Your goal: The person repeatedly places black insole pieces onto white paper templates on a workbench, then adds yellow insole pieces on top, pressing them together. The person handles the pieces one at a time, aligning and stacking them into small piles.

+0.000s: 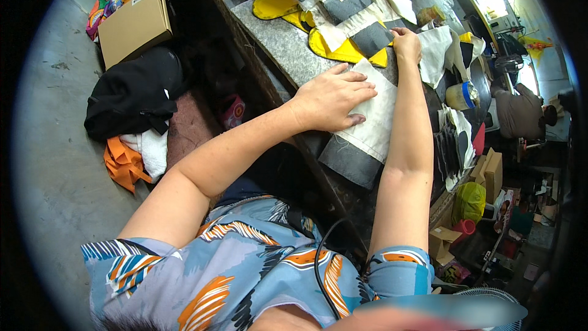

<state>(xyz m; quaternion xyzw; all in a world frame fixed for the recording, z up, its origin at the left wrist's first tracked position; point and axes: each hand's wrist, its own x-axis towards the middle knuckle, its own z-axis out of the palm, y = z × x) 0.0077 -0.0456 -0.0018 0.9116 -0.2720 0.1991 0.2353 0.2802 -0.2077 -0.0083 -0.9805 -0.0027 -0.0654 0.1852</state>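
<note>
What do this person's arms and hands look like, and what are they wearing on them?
Both forearms are bare, with no gloves, rings or watch visible on the left hand or right hand. Short sleeves end above the elbows, from a blue-grey shirt patterned with orange, white and black strokes.

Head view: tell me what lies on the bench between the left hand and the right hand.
In the head view, a white cloth piece over grey felt spans from the left hand, pressed flat on it, to the right hand at its far corner.
</note>
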